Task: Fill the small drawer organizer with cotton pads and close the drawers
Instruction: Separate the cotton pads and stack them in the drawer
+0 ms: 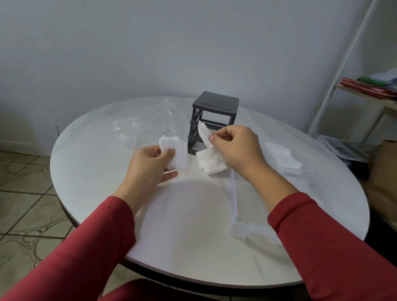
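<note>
The right hand (pixel 232 149) covers the lower front of the dark drawer frame (pixel 211 122), so whether any drawer sits behind its fingers (pixel 220 138) cannot be told. The clear drawer (pixel 240 204) runs under the right sleeve (pixel 329 252), its far side hidden. How many cotton pads (pixel 175 152) the left hand (pixel 149 167) pinches is unclear (they blur into one white mass). The loose pads (pixel 212 163) below the right palm are likewise uncountable. Both sleeves are cut off by the bottom edge.

cotton pads (pixel 173 153): white
drawer organizer (pixel 213 113): dark grey
table (pixel 97 163): white, faint marbling
sleeves (pixel 98 238): red
floor (pixel 13 203): beige tiles
</note>
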